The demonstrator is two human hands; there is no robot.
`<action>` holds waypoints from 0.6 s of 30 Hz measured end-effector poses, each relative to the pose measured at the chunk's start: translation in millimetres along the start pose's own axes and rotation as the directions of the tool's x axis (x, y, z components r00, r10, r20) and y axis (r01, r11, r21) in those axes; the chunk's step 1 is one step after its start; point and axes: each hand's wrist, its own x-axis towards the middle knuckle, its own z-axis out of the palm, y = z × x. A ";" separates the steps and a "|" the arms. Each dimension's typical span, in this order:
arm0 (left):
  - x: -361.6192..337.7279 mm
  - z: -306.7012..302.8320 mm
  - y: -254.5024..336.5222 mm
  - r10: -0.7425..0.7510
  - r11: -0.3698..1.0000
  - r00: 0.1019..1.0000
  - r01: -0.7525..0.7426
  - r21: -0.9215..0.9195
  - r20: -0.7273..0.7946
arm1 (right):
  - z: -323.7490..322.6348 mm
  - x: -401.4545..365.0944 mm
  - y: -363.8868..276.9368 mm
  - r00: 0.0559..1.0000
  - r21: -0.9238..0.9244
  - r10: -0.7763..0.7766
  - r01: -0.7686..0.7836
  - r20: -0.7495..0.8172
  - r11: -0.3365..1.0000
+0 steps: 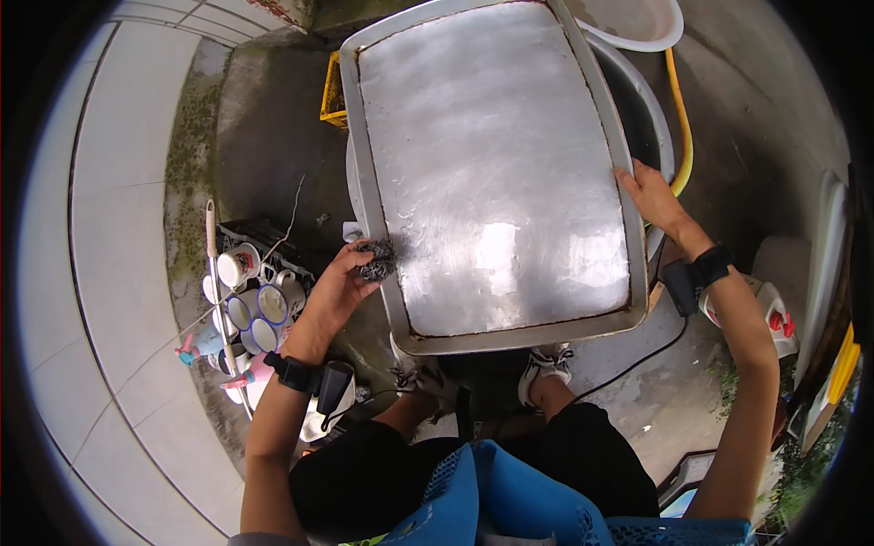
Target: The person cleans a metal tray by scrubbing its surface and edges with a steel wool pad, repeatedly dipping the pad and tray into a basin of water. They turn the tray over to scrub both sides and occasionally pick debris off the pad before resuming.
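A large rectangular metal tray [492,182] with a raised rim lies tilted in front of me, brown stains running along its inner edges. My left hand [339,284] pinches a dark steel wool scrubber [375,261] against the tray's left rim. On the opposite side, my right hand [657,196] grips the right rim, its thumb on top and the other fingers partly hidden. Wet, shiny patches show on the lower part of the tray's surface. Beneath the tray, a large round basin [667,136] is mostly covered.
Several enamel mugs [271,303] and spray bottles [205,342] stand at the left, with a long-handled stick [212,232] beside them. A yellow crate [333,96] sits behind the tray. At the right are a white basin [669,23], a yellow hose [680,118] and a white container [765,314].
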 end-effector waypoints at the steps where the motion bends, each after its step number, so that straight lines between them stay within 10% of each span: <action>1: 0.1 0.7 -0.3 0.007 1.000 1.000 -0.007 0.002 0.002 | 1.2 -0.4 -0.7 0.999 -0.009 0.042 -0.042 -0.021 0.999; 6: 1.1 -3.9 -4.3 0.014 1.000 1.000 -0.014 0.011 0.012 | -6.2 -5.7 -20.0 0.982 0.007 0.123 -0.124 -0.143 0.992; 11: -3.0 -5.1 -6.2 0.024 1.000 1.000 -0.024 0.017 0.004 | -20.4 7.3 -28.3 0.863 0.205 -0.010 0.131 -0.505 0.970; 18: -19.6 -21.8 7.9 0.112 0.994 0.994 -0.112 0.017 0.003 | -69.2 -1.8 -138.4 0.930 0.761 0.252 0.044 -0.268 0.647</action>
